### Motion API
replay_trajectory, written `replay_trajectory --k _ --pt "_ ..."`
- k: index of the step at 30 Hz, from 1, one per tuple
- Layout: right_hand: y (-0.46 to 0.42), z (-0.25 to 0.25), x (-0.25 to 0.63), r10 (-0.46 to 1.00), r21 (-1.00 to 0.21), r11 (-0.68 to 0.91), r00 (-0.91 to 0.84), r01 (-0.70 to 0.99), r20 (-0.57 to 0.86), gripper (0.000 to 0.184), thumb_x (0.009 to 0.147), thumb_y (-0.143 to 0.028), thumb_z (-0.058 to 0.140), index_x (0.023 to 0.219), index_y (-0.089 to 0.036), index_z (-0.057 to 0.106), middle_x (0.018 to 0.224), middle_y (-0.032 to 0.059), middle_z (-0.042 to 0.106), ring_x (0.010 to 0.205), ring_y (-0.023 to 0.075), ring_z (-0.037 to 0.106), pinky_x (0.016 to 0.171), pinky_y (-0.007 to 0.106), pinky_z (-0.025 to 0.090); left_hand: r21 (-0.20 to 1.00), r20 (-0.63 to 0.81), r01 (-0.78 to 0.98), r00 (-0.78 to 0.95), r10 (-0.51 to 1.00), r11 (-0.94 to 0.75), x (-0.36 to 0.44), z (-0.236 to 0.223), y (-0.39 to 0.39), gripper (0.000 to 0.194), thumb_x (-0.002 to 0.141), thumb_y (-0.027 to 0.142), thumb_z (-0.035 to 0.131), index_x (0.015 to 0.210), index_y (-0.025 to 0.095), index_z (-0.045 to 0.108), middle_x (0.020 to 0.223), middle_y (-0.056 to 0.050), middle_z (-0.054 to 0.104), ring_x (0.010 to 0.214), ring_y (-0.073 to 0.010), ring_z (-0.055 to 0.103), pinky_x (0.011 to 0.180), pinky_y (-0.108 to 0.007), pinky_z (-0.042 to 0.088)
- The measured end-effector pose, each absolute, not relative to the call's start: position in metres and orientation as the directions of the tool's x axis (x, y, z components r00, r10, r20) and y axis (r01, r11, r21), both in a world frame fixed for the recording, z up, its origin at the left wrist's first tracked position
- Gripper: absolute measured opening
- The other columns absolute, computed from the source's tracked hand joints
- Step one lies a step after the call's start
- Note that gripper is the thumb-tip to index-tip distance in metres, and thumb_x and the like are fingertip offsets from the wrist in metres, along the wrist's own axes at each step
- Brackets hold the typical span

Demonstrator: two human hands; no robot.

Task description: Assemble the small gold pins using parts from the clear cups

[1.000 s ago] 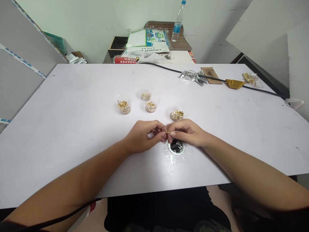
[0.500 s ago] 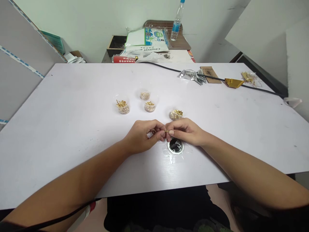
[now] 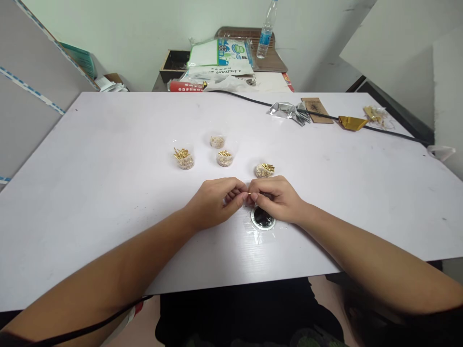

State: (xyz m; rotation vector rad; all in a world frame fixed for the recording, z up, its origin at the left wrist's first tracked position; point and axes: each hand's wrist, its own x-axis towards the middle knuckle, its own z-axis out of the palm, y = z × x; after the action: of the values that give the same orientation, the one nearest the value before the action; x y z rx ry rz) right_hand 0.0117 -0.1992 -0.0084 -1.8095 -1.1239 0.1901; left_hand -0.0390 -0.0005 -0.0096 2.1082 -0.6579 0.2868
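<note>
My left hand point(image 3: 221, 200) and my right hand point(image 3: 277, 197) meet fingertip to fingertip above the white table. Between their pinched thumbs and forefingers is a tiny gold-coloured pin point(image 3: 249, 193), mostly covered by the fingers; its exact kind is too small to make out. Just below my right hand lies a round black disc with a white rim point(image 3: 263, 218), taped to the table with clear tape. Beyond my right hand stands a small clear cup of gold pins point(image 3: 265, 169), close to the knuckles.
Three more clear cups hold small gold pieces: a left cup point(image 3: 184, 159), a middle cup point(image 3: 224, 158) and a back cup point(image 3: 217, 141). A black cable point(image 3: 249, 100) crosses the table's far side, near silver foil point(image 3: 284, 110), brown card point(image 3: 317, 111) and gold foil point(image 3: 352, 123).
Both hands stay together at nearly the same spot. My right thumb and fingers have shifted slightly, and less of the gold pin's length shows between the fingertips.
</note>
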Motion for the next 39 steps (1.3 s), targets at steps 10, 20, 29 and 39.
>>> replay_trajectory --k 10,20,29,39 --pt "-0.1989 -0.0081 0.0139 0.79 -0.77 -0.093 0.518 0.631 0.329 0.027 0.094 -0.021 0.045 0.071 -0.013 0.057 0.066 0.0041 0.059 0.061 0.0114 0.055 0.06 0.024 0.043 0.614 0.404 -0.589 0.806 -0.432 -0.526 -0.0383 -0.0116 0.0001 0.014 0.089 0.018 0.049 0.077 0.015 0.057 0.063 0.002 0.057 0.054 -0.0074 0.045 0.053 -0.019 0.039" --pt "-0.2017 -0.0038 0.0187 0.866 -0.915 0.025 0.449 0.402 0.221 0.03 0.098 -0.021 0.043 0.078 -0.011 0.063 0.074 0.0051 0.064 0.071 0.0103 0.061 0.066 0.023 0.047 0.733 0.373 -0.55 0.817 -0.439 -0.401 -0.0395 -0.0052 -0.0004 0.016 0.087 0.015 0.05 0.074 0.015 0.061 0.061 0.003 0.056 0.052 -0.0053 0.044 0.051 -0.016 0.037" --pt "-0.2062 -0.0007 0.0204 0.914 -0.997 0.006 0.403 0.083 0.039 0.036 0.098 -0.031 0.049 0.072 -0.01 0.061 0.066 0.0053 0.06 0.065 0.0118 0.058 0.064 0.025 0.046 0.777 0.366 -0.538 0.808 -0.462 -0.326 -0.0397 -0.0047 -0.0009 0.014 0.087 0.016 0.052 0.078 0.015 0.064 0.064 0.001 0.061 0.055 -0.0062 0.05 0.053 -0.017 0.04" --pt "-0.2052 -0.008 0.0196 0.911 -0.992 0.102 0.407 -0.08 0.061 0.035 0.096 -0.029 0.054 0.069 -0.008 0.063 0.064 0.0063 0.062 0.068 0.0124 0.061 0.067 0.023 0.049 0.767 0.443 -0.582 0.786 -0.431 -0.272 -0.0416 -0.0063 -0.0028 0.016 0.087 0.013 0.053 0.082 0.014 0.067 0.065 0.001 0.062 0.055 -0.0055 0.049 0.053 -0.017 0.04"
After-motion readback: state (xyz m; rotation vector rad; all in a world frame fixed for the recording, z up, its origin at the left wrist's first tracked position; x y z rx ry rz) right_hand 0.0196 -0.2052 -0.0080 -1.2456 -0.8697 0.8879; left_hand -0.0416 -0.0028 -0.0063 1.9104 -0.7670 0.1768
